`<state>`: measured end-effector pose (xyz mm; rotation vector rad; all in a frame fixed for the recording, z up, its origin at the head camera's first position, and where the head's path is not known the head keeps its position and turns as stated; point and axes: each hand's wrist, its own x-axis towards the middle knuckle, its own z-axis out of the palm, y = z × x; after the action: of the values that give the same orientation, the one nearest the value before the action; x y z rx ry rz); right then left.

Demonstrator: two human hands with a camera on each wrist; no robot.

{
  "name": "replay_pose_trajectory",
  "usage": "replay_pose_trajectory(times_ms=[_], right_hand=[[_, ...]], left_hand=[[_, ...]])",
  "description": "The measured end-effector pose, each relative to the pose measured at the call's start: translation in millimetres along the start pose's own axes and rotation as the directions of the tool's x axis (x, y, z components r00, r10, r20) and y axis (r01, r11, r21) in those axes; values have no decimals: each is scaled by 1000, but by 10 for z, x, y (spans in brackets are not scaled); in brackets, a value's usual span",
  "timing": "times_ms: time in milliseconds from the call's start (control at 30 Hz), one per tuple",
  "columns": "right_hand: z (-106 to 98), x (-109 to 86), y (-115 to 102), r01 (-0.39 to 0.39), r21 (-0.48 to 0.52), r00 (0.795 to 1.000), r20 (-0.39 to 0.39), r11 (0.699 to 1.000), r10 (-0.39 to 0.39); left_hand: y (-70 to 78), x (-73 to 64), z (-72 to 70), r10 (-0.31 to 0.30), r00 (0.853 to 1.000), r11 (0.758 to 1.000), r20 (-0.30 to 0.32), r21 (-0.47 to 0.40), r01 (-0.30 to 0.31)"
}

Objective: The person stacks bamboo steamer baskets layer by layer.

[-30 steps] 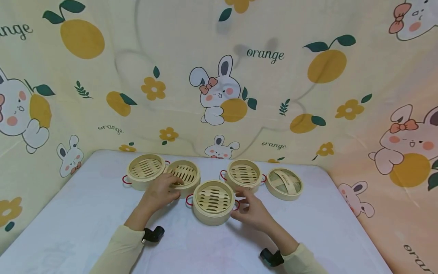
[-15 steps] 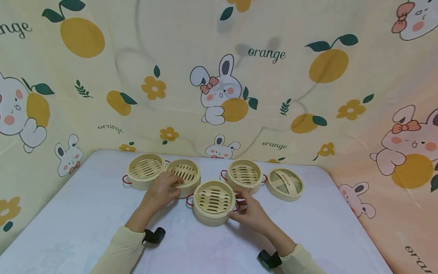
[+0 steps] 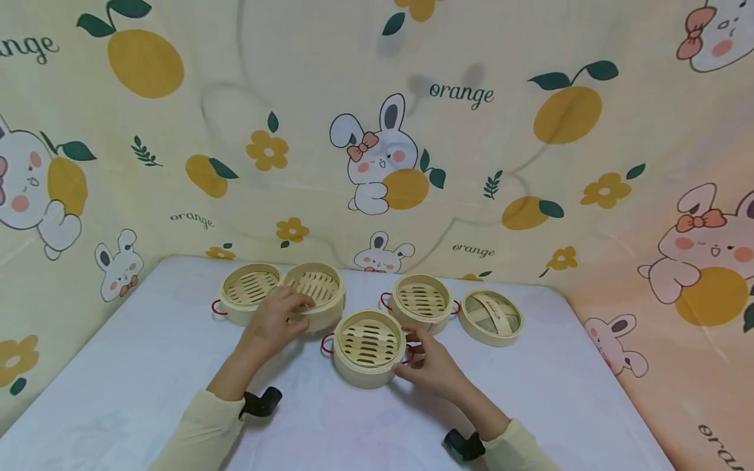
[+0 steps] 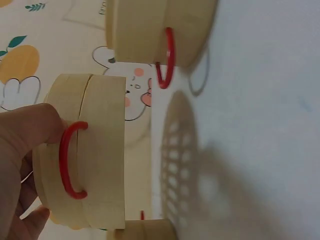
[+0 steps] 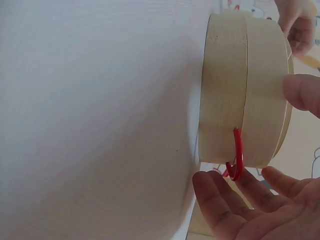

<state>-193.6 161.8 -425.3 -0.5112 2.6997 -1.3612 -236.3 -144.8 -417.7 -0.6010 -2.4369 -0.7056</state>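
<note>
My left hand grips the near rim of a round bamboo steamer basket. The left wrist view has this lifted steamer basket off the table, a red handle on its side and its slotted shadow beneath. In front of it, a second steamer basket stands on the table. My right hand holds that one at its right side. The right wrist view has the thumb against its wall and the fingers around its red handle; how firmly they press is unclear.
At the back left stands another steamer basket, partly behind my left hand. One more steamer basket stands just behind the front one. A woven bamboo lid lies to its right. A patterned cloth rises behind the white table.
My left hand has raised its steamer basket off the table and slightly tilted it. My right hand has closed in on the front steamer basket, which stays in place.
</note>
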Motion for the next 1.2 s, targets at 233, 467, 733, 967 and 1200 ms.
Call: replay_pose_trajectory(times_ms=[233,467,733,967,1200], right_hand=[[49,42,173,1,-13,1000,-4,1000,-1],[44,15,67,-12,-11,1000,-3,1000,12],[-29,-69,-218,-9,29,1000,8,1000,8],[-37,-69,-240,-6,36,1000,12,999,6],[-47,-64,-260,-2,37,1000,14,999,2]], left_hand=[[88,10,-110,33,999,999,-30,15,-33],[172,-4,-164,67,997,998,-36,-1,-67],[265,-34,-182,136,989,990,-52,-23,-137],[351,-57,-198,177,982,983,-65,-39,-180],[418,-66,-180,213,974,974,-80,-60,-218]])
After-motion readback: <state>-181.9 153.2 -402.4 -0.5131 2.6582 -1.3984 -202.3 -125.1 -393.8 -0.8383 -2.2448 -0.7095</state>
